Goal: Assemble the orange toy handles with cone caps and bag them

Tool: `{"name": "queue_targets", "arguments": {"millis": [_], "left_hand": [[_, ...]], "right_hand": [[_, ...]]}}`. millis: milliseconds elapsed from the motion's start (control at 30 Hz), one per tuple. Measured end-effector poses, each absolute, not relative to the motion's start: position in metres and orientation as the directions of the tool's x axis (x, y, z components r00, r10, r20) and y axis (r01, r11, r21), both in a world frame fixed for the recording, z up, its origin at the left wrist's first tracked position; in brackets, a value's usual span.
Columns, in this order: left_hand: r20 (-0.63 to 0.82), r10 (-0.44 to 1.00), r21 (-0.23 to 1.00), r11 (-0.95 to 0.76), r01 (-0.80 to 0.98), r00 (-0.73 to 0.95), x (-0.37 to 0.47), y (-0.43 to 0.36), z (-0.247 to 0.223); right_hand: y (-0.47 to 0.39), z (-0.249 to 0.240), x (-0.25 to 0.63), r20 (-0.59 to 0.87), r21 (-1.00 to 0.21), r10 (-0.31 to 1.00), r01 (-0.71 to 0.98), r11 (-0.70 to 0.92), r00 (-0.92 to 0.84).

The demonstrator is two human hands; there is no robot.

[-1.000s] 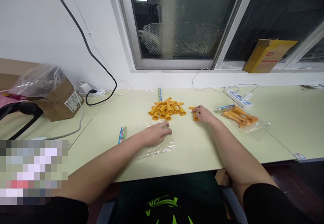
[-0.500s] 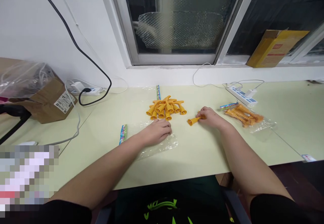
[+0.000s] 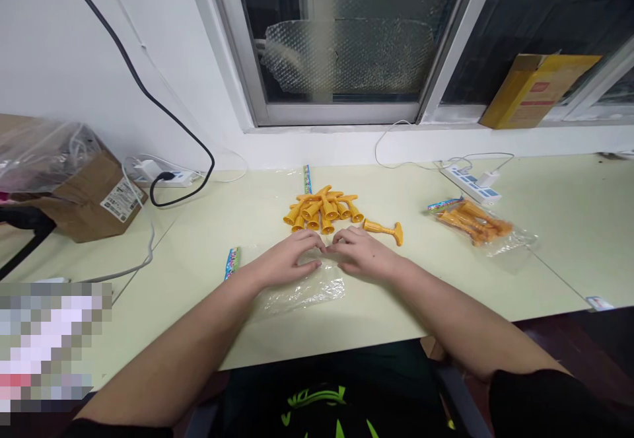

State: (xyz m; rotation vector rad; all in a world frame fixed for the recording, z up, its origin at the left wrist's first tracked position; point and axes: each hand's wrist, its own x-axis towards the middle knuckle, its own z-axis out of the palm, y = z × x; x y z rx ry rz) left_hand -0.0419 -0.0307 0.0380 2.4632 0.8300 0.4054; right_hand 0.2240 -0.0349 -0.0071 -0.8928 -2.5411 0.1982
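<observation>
- While the clear bag (image 3: 317, 287) lies on the table (image 3: 386, 319), the left hand (image 3: 287, 259) and right hand (image 3: 365, 253) meet at its right end; grip on it cannot be determined.
- Probable step: parting the bag's mouth; this calls for light, opposed pinching next.
- Yellow pieces (image 3: 329, 210) lie piled beyond.

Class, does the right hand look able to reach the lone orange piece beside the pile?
Probably yes: the lone orange piece lies just beyond the right hand, with nothing visible between them.
</observation>
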Motion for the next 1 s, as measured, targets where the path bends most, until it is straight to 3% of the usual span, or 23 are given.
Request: {"name": "queue_targets", "arguments": {"millis": [133,300,533,733,900,1000], "left_hand": [[0.1,0.636,0.519,-0.69,0.505,0.765,-0.05,-0.036,0.061],[0.039,0.665,0.478,-0.668,0.57,0.746,-0.073,-0.067,0.094],[-0.131,0.785,0.302,-0.55,0.779,0.605,-0.106,-0.114,0.037],[-0.064,0.777,0.311,-0.581,0.752,0.627,-0.125,-0.167,0.01],[-0.05,0.825,0.327,-0.519,0.79,0.563,-0.132,-0.178,0.053],[0.065,0.837,0.318,-0.533,0.784,0.543,-0.139,-0.167,0.104]], "right_hand": [[-0.038,-0.016,0.205,0.482,-0.23,0.528,0.48,0.847,-0.7],[-0.041,-0.007,0.209,0.606,-0.389,0.476,0.285,0.876,-0.637],[-0.044,-0.012,0.206,0.406,-0.444,0.515,0.33,0.833,-0.755],[-0.046,-0.006,0.209,0.386,-0.454,0.536,0.351,0.819,-0.751],[-0.047,0.0,0.21,0.422,-0.502,0.548,0.317,0.804,-0.722],[-0.045,0.0,0.211,0.437,-0.598,0.591,0.272,0.754,-0.678]]}}
